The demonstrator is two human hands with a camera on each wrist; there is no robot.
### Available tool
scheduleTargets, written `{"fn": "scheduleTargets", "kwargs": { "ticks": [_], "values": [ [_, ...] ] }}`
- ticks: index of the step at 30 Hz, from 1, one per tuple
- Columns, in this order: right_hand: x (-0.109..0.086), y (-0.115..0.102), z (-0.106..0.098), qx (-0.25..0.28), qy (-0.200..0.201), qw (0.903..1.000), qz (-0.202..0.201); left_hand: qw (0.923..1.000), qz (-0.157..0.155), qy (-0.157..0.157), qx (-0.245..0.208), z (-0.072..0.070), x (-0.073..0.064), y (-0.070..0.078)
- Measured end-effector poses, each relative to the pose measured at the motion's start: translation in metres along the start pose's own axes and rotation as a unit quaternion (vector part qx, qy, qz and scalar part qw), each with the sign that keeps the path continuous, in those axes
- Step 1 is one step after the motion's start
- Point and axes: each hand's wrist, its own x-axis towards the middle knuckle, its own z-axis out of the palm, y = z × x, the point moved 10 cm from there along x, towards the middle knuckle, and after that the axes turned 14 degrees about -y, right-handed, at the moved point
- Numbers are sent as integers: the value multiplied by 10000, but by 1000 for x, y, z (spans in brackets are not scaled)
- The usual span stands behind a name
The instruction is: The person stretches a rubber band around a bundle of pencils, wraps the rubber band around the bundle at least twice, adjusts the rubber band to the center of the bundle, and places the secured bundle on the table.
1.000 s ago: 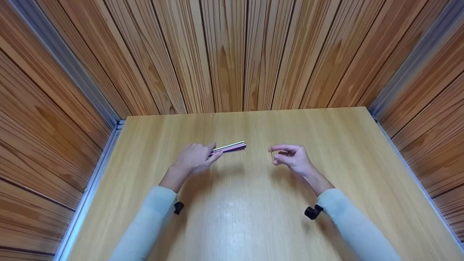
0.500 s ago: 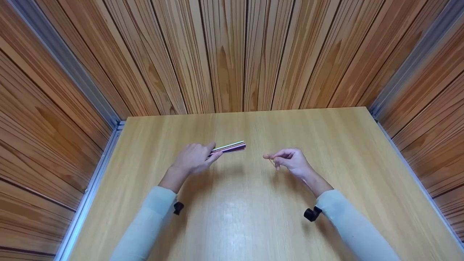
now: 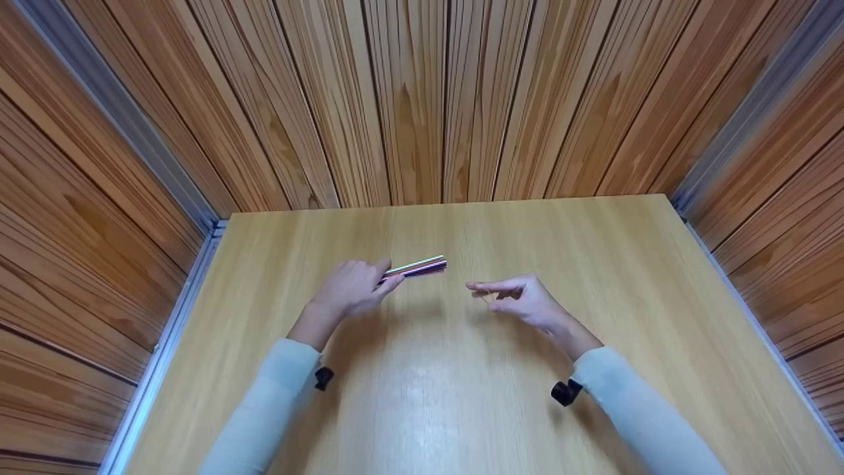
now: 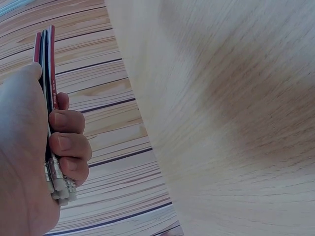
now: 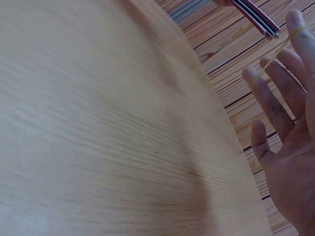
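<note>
Your left hand (image 3: 356, 287) grips a bundle of pencils (image 3: 422, 267) above the wooden table (image 3: 409, 409), while near it your right hand (image 3: 535, 303) spreads its fingers to hold a thin yellow rubber band (image 5: 281, 49) stretched. By the look of it, you are partway through: the pencils are gathered side by side, their far ends toward your right hand, and the band is on your fingers, but it is not yet around the bundle and the two are well apart. What seems left is to join band and bundle. The left wrist view shows your fingers curled around the red and dark shafts, with the white erasers (image 4: 63, 191) clustered by the heel of your palm; the exact number of pencils is hard to tell. In the right wrist view the band runs taut between your fingertips, though just which fingers carry it is unclear. No cup, box or tray shows in any view, so the pencils lie in your grasp alone, with a plank wall (image 3: 409, 99) rising behind the table and a small black device (image 3: 565, 392) at your right sleeve (image 3: 646, 409)
</note>
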Motion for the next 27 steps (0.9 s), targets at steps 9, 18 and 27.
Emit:
{"fn": "scheduleTargets", "kwargs": {
  "ticks": [9, 18, 27],
  "values": [
    [-1, -14, 5, -221, -141, 9975, -663, 10000, -32, -17, -19, 1, -2, -2],
    [2, -26, 7, -79, -110, 9949, -998, 9998, 94, 127, 84, -2, -3, 4],
    [7, -33, 6, 45, -111, 9918, -1276, 9996, 191, 103, 182, -5, -3, 19]
  ]
}}
